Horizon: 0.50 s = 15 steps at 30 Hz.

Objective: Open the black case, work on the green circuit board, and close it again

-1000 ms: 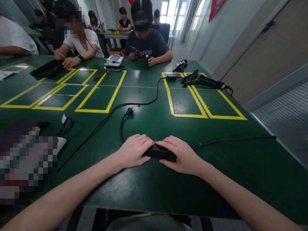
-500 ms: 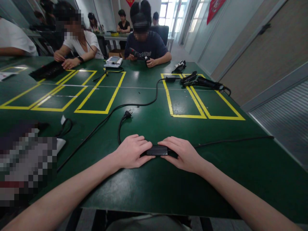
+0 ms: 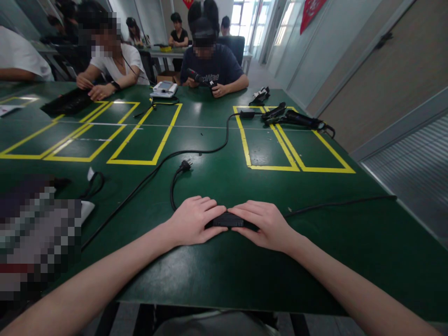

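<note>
A black power adapter (image 3: 228, 220) lies low over the green table (image 3: 224, 275), gripped at both ends. My left hand (image 3: 196, 220) pinches its left end between thumb and fingers. On the opposite end, my right hand (image 3: 262, 223) closes in the same way, and the two index fingertips nearly meet on top. From beside the left hand a black cord curves up to a plug (image 3: 185, 165) resting on the table. Another black cord (image 3: 343, 204) runs from the right hand to the table's right edge. The ends of the adapter are hidden under my fingers.
Yellow tape rectangles (image 3: 249, 161) mark the table. A long black cable (image 3: 189, 152) crosses it to a second adapter (image 3: 247, 114) and a black tool-like device (image 3: 301, 120). A blurred-out pile (image 3: 38, 238) sits at left. Across the table, a person (image 3: 213, 65) handles a dark tool.
My fingers have slid inward along the adapter, so the fingertips on top are closer together and cover more of it. The plug and cables have stayed in place.
</note>
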### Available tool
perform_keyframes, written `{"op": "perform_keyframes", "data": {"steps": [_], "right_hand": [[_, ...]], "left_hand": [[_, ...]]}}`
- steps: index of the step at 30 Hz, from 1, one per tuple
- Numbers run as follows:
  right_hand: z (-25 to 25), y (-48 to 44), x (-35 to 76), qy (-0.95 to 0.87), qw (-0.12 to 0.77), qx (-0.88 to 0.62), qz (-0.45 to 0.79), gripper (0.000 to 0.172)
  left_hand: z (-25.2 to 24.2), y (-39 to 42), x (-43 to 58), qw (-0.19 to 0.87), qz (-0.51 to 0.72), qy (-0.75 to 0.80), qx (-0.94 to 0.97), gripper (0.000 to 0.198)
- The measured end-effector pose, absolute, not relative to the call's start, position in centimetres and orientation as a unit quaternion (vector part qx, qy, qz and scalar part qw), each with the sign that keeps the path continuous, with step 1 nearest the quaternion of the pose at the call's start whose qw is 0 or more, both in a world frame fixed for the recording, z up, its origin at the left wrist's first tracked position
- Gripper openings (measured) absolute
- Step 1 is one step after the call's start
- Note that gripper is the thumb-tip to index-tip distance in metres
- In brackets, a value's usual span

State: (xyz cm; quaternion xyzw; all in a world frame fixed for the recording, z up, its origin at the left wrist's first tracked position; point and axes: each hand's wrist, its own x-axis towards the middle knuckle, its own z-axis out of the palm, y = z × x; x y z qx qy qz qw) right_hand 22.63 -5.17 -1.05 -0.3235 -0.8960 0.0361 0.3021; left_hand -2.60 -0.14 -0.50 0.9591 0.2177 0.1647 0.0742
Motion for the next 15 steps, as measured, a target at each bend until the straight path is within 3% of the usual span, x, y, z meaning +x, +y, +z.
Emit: {"op": "perform_keyframes", "data": {"steps": [3, 7, 12, 15], "right_hand": [[-1.1, -5.25, 22.89, -0.909, 0.288, -0.3, -0.032, 0.027], [-1.21, -5.24, 23.19, -0.913, 0.287, -0.281, -0.066, 0.03], [-1.22, -5.13, 22.92, -0.906, 0.286, -0.312, -0.015, 0.031], [-1.15, -5.16, 22.63, -0.904, 0.245, -0.345, 0.065, 0.042]], "left_hand": [[-0.45, -0.09, -2.57, 0.134, 0.154, 0.253, 0.946, 0.053], [-0.25, -0.12, -2.61, 0.195, 0.141, 0.287, 0.927, 0.05], [-0.37, -0.17, -2.66, 0.24, 0.17, 0.307, 0.905, 0.04], [-0.82, -0.14, -2.61, 0.217, 0.196, 0.302, 0.907, 0.039]]}}
